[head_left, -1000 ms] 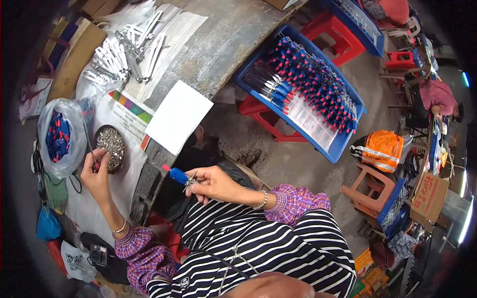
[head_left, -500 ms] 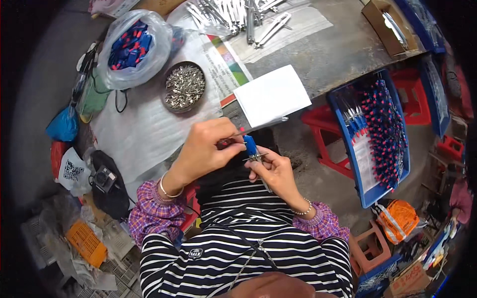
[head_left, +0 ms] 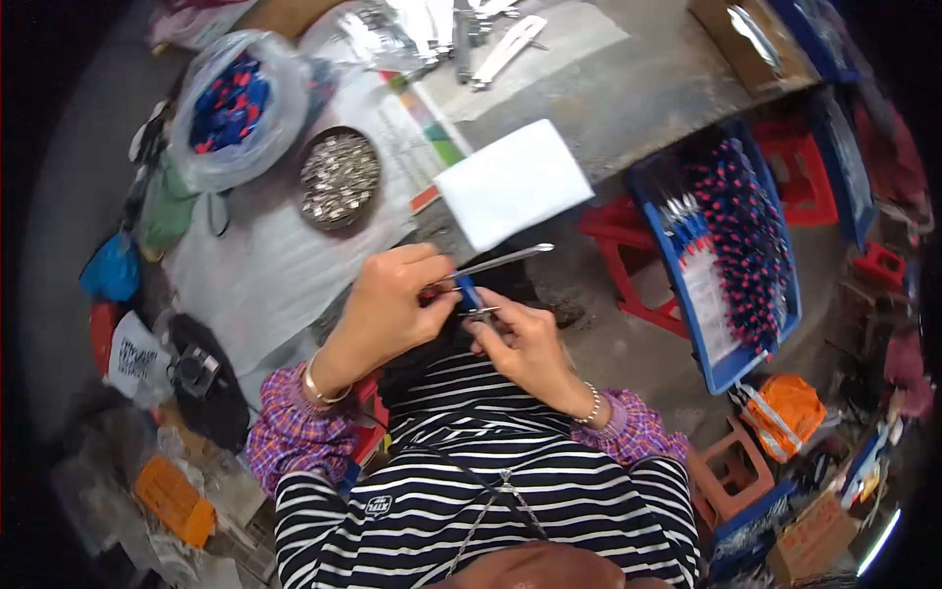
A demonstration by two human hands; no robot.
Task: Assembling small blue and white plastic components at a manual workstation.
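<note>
My left hand (head_left: pixel 397 304) is closed, with thumb and fingers pinched together near a blue-handled metal tool (head_left: pixel 468 293). From the same fist a slim metal rod-like tool (head_left: pixel 505 261) sticks out to the right; a bit of red and black shows between the fingers, and its exact kind is not clear. My right hand (head_left: pixel 530 348) is closed around the metal end of the blue-handled tool, below its blue part. A thin metal piece crosses that tool by my right fingertips. Both hands are close together above my lap, at the table's near edge.
A round bowl (head_left: pixel 340 180) of small metal parts and a plastic bag (head_left: pixel 285 123) of blue and red pieces sit on the table. A white sheet (head_left: pixel 515 184) lies near its edge. Metal parts (head_left: pixel 510 51) are behind. A blue crate (head_left: pixel 723 378) of blue-and-red-handled tools rests over red stools (head_left: pixel 628 265) at right.
The rod-like tool has swung so its free end points further up and its shaft shows clearer. The blue part appears narrower, turned in my fingers. The whole view has shifted slightly and blurred.
</note>
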